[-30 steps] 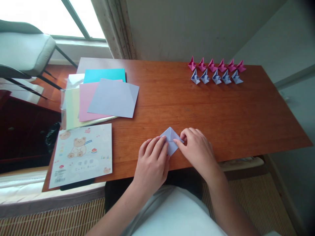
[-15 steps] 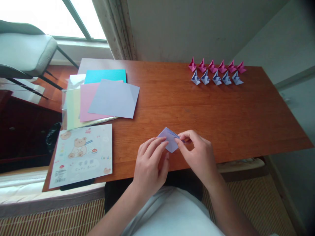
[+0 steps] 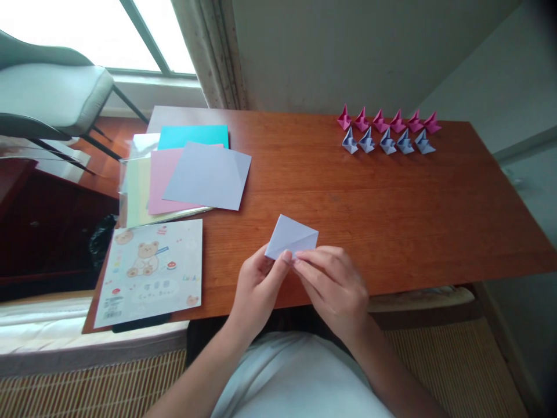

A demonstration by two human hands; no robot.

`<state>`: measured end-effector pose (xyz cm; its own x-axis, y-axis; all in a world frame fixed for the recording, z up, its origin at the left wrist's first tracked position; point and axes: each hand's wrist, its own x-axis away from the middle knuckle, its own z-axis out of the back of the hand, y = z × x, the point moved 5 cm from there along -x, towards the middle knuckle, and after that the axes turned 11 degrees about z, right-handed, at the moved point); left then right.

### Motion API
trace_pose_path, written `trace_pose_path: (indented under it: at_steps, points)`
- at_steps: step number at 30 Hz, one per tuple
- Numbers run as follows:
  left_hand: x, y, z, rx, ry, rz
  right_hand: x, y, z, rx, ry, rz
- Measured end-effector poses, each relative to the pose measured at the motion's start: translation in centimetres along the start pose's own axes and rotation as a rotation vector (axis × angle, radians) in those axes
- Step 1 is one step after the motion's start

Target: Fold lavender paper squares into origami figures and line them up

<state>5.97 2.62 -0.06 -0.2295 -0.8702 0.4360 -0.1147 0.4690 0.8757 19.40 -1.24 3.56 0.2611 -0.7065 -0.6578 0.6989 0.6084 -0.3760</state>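
Note:
A small folded piece of pale lavender paper (image 3: 292, 235) is held up over the front edge of the table, with a diagonal crease across its face. My left hand (image 3: 256, 285) pinches its lower left edge, the thumb on the near face and the other fingers behind. My right hand (image 3: 333, 284) is closed at its lower right edge, fingertips pressed on the paper near the left thumb. What lies behind the paper is hidden.
Pink folded paper figures (image 3: 380, 121) and pale blue ones (image 3: 387, 141) stand in two rows at the back right. On the left lie a lavender sheet (image 3: 209, 176) over other coloured sheets and a bear-printed pad (image 3: 156, 273). A chair (image 3: 56, 93) stands beyond the table.
The folded paper has been lifted and turned, showing a different face. My left hand has shifted from fingers on top to a thumb-front pinch; my right fingers have moved to its lower edge.

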Motion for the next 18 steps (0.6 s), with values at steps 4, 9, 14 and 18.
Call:
trace_pose_path:
  at_steps: [4,9,14,18]
  points:
    - [-0.4,-0.4,0.4,0.128,0.008,0.109,0.5,0.0,0.3,0.005,-0.021,0.064]
    - [-0.8,-0.9,0.4,0.227,-0.056,0.264,0.1,0.6,1.4,-0.008,0.026,0.067]
    - [-1.0,0.4,0.8,-0.107,-0.025,0.084,-0.2,1.6,1.8,-0.077,0.035,-0.035]
    - [-0.7,1.4,0.0,-0.807,-0.127,-0.101,0.1,3.7,2.2,-0.092,0.031,-0.268]
